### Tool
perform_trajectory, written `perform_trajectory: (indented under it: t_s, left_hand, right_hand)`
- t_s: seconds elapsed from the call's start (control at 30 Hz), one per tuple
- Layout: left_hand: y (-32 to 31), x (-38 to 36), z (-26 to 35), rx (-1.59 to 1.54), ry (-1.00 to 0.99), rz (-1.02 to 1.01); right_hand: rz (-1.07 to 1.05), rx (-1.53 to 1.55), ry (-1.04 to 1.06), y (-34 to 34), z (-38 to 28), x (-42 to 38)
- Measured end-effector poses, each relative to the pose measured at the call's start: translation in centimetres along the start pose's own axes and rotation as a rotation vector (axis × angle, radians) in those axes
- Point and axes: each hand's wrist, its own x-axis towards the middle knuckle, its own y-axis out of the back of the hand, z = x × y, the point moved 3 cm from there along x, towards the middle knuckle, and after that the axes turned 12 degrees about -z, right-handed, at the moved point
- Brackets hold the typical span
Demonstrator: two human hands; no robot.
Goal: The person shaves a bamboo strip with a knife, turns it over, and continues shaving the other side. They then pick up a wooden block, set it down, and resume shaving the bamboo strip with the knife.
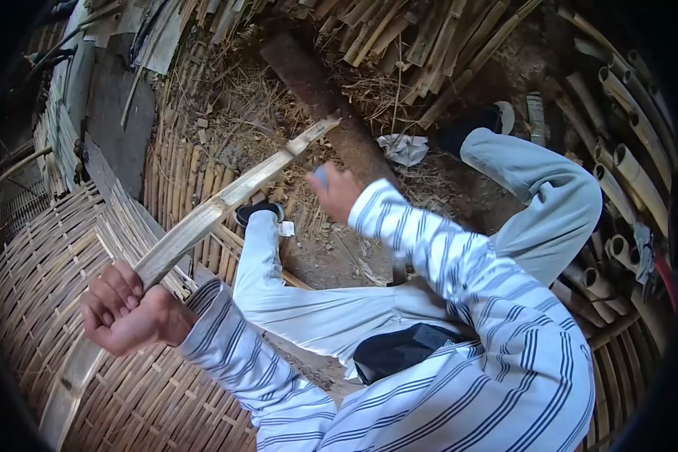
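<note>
A long split bamboo strip (222, 205) runs slantwise from the lower left up to the middle, its pale inner face showing. My left hand (132, 307) is wrapped round its lower part. Near its upper end, my right hand (334, 190) is closed on the handle of a knife (301, 158), a bit of blue showing at the grip. The blade is partly blurred and lies at the strip's edge. The strip's tip is over a dark wooden log (328, 105) on the ground.
Woven bamboo matting (151, 384) covers the lower left. Cut bamboo pieces (399, 38) lie at the top, and bamboo poles (640, 177) are stacked at the right. Crumpled paper (404, 149) is beside the log. My bent legs (539, 196) flank the work area.
</note>
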Motion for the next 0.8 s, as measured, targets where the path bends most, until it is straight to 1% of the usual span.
perform_trajectory:
  t_s: [0.07,0.13,0.17,0.2,0.27,0.3,0.4,0.43,0.5,0.57,0.6,0.63,0.67,0.7,0.73,0.8]
  left_hand:
    - [-0.6,-0.3,-0.8,0.001,-0.014,0.010]
    - [-1.2,-0.7,-0.1,0.057,-0.051,-0.010]
    - [0.0,-0.8,0.1,0.091,-0.036,-0.020]
    - [0.6,-0.6,0.1,0.004,0.028,-0.051]
    - [0.7,-0.1,-0.2,0.007,0.020,0.002]
    - [0.7,-0.4,-0.1,0.020,0.025,0.005]
    - [0.9,-0.7,-0.3,0.016,0.033,0.003]
    - [1.7,-0.7,0.0,0.010,0.047,-0.009]
    - [3.8,0.2,-1.0,-0.047,0.024,0.001]
    - [3.5,-0.3,-1.0,-0.036,0.006,0.039]
    - [3.4,0.0,-1.0,-0.021,0.006,0.038]
    - [2.4,-0.1,-0.9,0.048,-0.036,0.068]
    - [2.4,0.0,-1.3,0.045,-0.026,0.063]
    - [2.6,0.1,-1.4,0.054,-0.017,0.056]
    - [2.8,0.4,-1.2,0.057,-0.013,0.044]
    - [1.9,-0.1,-0.5,0.054,-0.005,0.028]
  right_hand:
    - [-0.126,-0.099,0.101,1.3,-1.4,-2.7]
    - [0.040,-0.122,-0.139,1.3,2.4,-0.7]
    - [0.054,-0.124,-0.180,0.8,5.7,2.2]
    - [0.086,-0.120,-0.156,0.5,5.4,3.0]
    - [0.116,-0.108,-0.151,-1.4,5.0,1.7]
    - [-0.082,-0.079,-0.076,0.1,2.2,-0.8]
    - [-0.079,-0.151,-0.032,0.2,2.3,-1.0]
    - [0.009,-0.053,-0.173,-0.1,4.4,0.9]
    - [0.022,-0.066,-0.124,-0.5,3.9,2.1]
    - [0.022,-0.090,-0.094,-0.7,2.6,1.1]
    - [-0.011,-0.103,0.020,-1.1,1.4,-0.1]
    - [-0.035,-0.123,0.135,-0.4,-0.8,-1.7]
    - [-0.079,-0.146,0.252,-0.2,-2.1,-3.0]
    - [-0.079,-0.176,0.306,-0.2,-2.4,-3.0]
    - [-0.024,-0.210,0.283,-0.4,-0.5,-1.6]
    - [0.112,-0.164,-0.196,0.0,5.2,2.8]
